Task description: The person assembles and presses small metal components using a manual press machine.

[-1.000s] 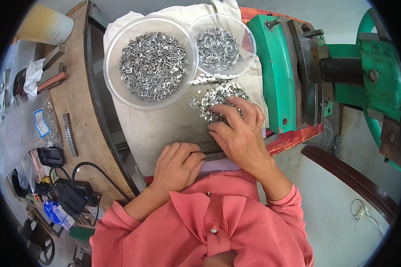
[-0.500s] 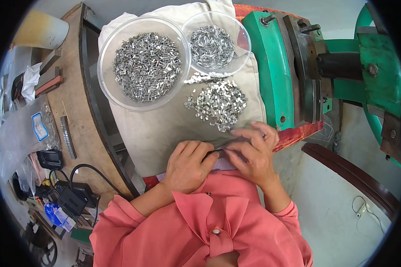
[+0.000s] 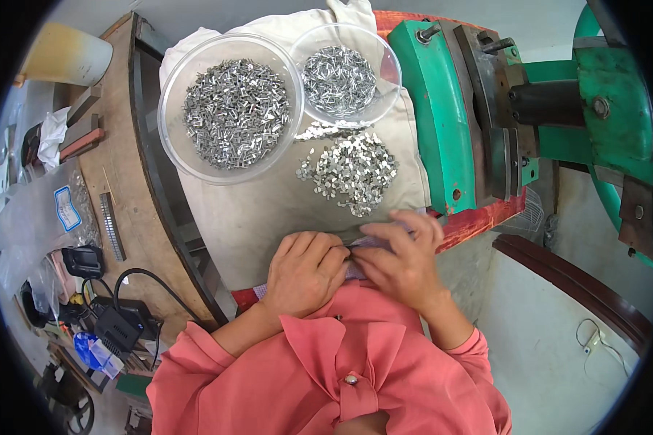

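Note:
At the table's near edge, my left hand is closed, its fingers curled over a thin dark piece that mostly hides under them. My right hand meets it from the right, thumb and fingers pinched close at that same piece. What the right fingers grip is too small and covered to name. Just beyond the hands lies a loose heap of small flat shiny metal pieces on a beige cloth.
A large clear tub of small bent metal parts stands far left, beside a smaller clear bowl of slim metal parts. A green metal machine rises to the right. A wooden bench with tools, bags and black cables runs along the left.
My right hand has moved slightly left and closer to the left, its fingers more bent over. Less of the dark piece shows now. The whole view has shifted a little.

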A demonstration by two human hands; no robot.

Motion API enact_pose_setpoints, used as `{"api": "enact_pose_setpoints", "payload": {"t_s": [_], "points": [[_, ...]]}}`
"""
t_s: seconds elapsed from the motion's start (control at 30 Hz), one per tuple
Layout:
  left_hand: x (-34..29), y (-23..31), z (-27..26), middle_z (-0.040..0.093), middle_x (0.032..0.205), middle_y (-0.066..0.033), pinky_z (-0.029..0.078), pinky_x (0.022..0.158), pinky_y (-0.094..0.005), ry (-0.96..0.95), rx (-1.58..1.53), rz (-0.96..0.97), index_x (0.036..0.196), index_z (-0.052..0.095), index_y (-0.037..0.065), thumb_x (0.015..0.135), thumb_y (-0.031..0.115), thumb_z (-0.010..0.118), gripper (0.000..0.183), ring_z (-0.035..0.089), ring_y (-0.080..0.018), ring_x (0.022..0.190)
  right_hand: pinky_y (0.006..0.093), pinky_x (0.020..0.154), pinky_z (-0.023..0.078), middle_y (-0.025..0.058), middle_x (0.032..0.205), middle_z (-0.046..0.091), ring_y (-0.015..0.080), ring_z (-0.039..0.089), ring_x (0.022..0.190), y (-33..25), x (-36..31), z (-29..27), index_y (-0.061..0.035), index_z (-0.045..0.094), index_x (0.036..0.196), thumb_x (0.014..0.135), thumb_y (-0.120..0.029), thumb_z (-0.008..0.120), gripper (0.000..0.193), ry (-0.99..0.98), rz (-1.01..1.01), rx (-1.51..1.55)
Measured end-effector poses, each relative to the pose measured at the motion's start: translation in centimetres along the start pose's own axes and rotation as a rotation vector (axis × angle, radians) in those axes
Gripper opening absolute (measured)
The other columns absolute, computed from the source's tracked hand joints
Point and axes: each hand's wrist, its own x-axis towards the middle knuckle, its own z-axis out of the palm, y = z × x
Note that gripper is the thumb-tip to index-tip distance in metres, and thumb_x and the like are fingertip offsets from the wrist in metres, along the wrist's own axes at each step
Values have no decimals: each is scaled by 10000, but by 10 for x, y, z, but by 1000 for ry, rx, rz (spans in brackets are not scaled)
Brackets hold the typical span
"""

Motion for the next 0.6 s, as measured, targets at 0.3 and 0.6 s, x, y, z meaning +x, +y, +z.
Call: {"api": "enact_pose_setpoints", "payload": {"t_s": [0.3,0.6], "points": [[-2,-4,6,650,969,-12,458,830,-364,2,43,29,862,671,92,778,107,767,129,609,-222,889,456,1028,323,-3,1162,633,277,504,1212,22,57,17,-157,718,851,733,-158,776,131,17,-68,13],[-2,-5,-3,635,990,-30,452,825,-365,-39,-20,-7,973,668,92,740,131,790,266,608,-233,902,452,1030,300,-18,1177,654,291,490,1236,14,59,16,-151,713,847,721,-125,789,149,10,-12,-44]]}}
